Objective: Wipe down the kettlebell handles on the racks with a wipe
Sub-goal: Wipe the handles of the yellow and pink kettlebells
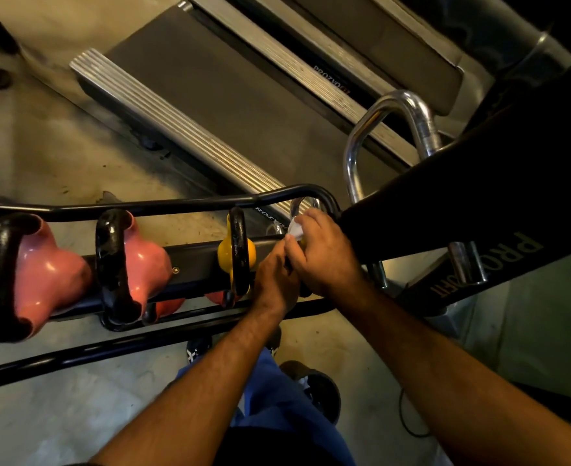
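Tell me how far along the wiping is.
Nothing visibly finished. In hand: the right hand holds the white wipe at the rack's right end, the left hand beside it. Untouched now: the yellow kettlebell's black handle and two pink kettlebells.

We have little room at the right end of the rack (189, 260): both hands crowd together there, our left hand (274, 280) touching our right hand (324, 253), with the black padded bench (462, 203) pressing in just beside the right wrist. The yellow kettlebell's handle (238, 250) stands upright just left of the left hand. The rack's upper rail (142, 205) closes off the far side. Between the yellow kettlebell and the nearer pink kettlebell (136, 264) we see an open gap. What lies under our hands is hidden, perhaps another handle.
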